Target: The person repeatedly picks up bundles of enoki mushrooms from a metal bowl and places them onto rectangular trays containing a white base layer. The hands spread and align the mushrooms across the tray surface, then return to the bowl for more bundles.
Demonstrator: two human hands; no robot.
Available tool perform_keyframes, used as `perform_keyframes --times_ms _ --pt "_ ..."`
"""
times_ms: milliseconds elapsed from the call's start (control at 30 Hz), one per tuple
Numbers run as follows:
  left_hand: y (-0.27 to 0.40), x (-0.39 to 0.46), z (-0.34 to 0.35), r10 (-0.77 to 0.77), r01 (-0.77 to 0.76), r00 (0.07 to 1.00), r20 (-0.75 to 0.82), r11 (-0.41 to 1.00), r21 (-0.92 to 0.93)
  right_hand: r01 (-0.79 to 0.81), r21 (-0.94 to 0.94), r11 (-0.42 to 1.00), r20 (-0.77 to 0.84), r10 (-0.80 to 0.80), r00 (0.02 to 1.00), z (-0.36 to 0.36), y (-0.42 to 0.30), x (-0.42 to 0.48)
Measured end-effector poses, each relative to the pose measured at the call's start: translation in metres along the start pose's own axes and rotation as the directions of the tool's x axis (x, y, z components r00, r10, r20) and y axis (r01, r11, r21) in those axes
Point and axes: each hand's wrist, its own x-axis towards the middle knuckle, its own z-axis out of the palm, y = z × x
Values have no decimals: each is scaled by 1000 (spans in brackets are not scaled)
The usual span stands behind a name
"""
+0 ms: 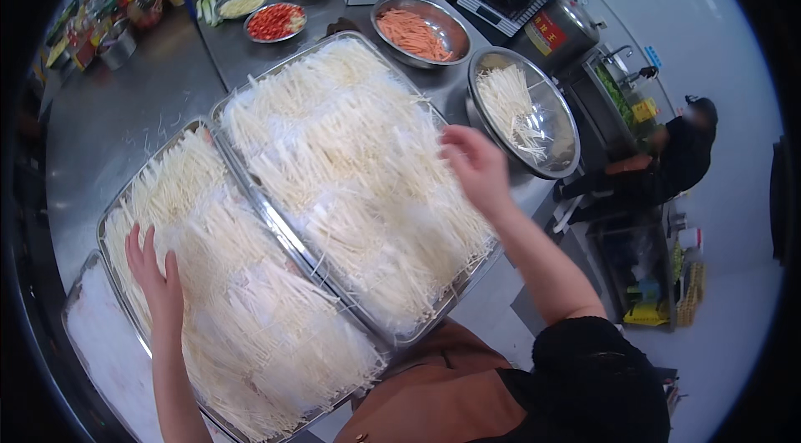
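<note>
Two metal trays stand side by side, the left tray (107, 224) and the right tray (410, 338), both covered with enoki mushrooms (350, 149) in rows over a whitish layer. My left hand (156, 274), fingers spread and holding nothing, is over the left tray's outer edge; whether it touches the mushrooms is unclear. Above the right tray's right edge is my right hand (479, 168), blurred, with its fingers curled. Whether anything is in it cannot be told. Just beyond it, a steel bowl (560, 124) holds more enoki mushrooms (510, 99).
Another tray (81, 330) with white contents lies at the lower left. A bowl of carrot strips (413, 36), a bowl of chopped red pepper (272, 22), smaller bowls, scallions (208, 2) and jars (145, 2) line the far side. A person (682, 142) is by a sink (604, 89) at right.
</note>
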Motion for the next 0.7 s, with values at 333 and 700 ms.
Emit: perform_keyframes --times_ms 333,700 --pt "157 -69 -36 -264 256 963 46 958 129 -174 -584 793 -52 177 983 -218 222 144" --pt "337 -138 -33 -665 667 741 91 745 14 -306 -597 742 56 419 906 -192 279 205"
